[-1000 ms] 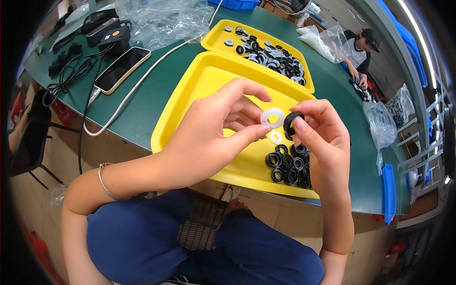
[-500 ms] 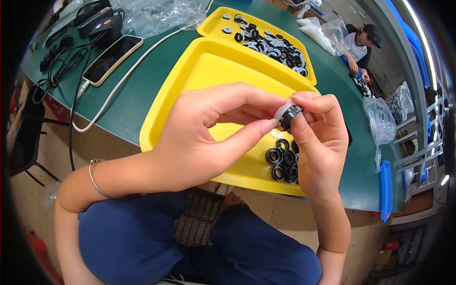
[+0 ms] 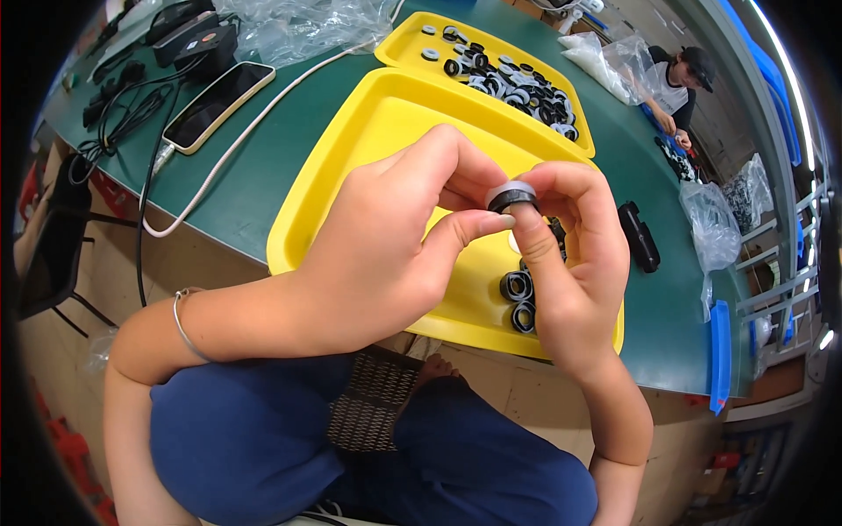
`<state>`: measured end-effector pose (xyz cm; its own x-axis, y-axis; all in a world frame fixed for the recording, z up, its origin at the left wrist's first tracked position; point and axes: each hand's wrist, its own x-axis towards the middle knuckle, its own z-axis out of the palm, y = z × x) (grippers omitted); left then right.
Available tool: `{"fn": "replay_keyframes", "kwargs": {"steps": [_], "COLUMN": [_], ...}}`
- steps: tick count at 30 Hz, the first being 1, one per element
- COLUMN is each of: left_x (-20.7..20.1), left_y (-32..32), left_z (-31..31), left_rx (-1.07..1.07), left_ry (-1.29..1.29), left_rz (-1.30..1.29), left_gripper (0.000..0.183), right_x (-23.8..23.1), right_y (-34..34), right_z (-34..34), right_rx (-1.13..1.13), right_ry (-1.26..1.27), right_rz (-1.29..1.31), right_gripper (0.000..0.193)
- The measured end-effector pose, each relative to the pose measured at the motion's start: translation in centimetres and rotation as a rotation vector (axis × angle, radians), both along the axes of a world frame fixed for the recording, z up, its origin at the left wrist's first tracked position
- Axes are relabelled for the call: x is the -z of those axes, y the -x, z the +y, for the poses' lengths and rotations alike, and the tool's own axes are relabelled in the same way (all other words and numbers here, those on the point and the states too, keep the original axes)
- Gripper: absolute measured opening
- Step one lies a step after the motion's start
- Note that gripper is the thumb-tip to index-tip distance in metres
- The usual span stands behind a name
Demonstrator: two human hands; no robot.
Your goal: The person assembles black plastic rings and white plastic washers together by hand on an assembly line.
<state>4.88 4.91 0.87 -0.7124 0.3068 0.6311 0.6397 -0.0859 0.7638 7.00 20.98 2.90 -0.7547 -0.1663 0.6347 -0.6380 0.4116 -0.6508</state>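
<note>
Between the fingertips of both hands is a small black ring with a translucent white ring (image 3: 510,194) against its far side. My left hand (image 3: 399,228) pinches it from the left, thumb below and fingers behind. My right hand (image 3: 574,254) grips its right side, the thumb pressed at the ring's near face. Both hands hover over the near yellow tray (image 3: 294,230). Several loose black rings (image 3: 519,302) lie in that tray beside my right hand, which partly hides them. A white piece there is mostly covered by my fingers.
Beyond stands a second yellow tray (image 3: 402,44) with a pile of black and white rings (image 3: 517,88). A phone (image 3: 219,107), cables and clear plastic bags (image 3: 298,35) lie at the left. A black cylindrical object (image 3: 638,237) rests at the right. Another person (image 3: 680,88) works at the far right.
The ring pair has turned so its black face tips toward me, and has shifted slightly left. My right thumb has moved up onto it. The view has shifted a little.
</note>
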Motion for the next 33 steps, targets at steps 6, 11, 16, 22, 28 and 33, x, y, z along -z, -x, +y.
{"fn": "replay_keyframes", "kwargs": {"steps": [6, 11, 16, 22, 28, 33], "left_x": [-0.6, 0.1, 0.2, -0.2, 0.5, 0.5], "left_y": [-0.2, -0.2, 0.0, -0.5, 0.7, 0.1], "left_z": [-0.5, -0.2, -0.3, 0.0, -0.3, 1.2], "left_rx": [-0.109, -0.109, -0.007, -0.123, -0.377, 0.006], "left_ry": [0.186, 0.145, 0.054, 0.246, 0.447, 0.63], "left_rz": [0.22, 0.139, -0.063, 0.069, 0.216, 0.325], "left_gripper": [0.022, 0.024, 0.026, 0.027, 0.028, 0.034], "right_x": [-0.5, 0.0, -0.3, -0.4, -1.6, -3.4], "right_y": [-0.2, 0.3, -0.1, -0.2, 1.9, 9.0], "right_z": [-0.2, -0.5, -0.5, -0.6, 1.2, 7.8], "right_rx": [0.048, 0.072, 0.108, 0.226, 0.184, 0.324], "right_ry": [-0.149, -0.13, -0.26, -0.407, -0.426, -0.096], "right_rz": [0.166, 0.223, 0.032, 0.148, -0.295, -0.313], "right_gripper": [0.019, 0.019, 0.007, 0.01, 0.01, 0.032]}}
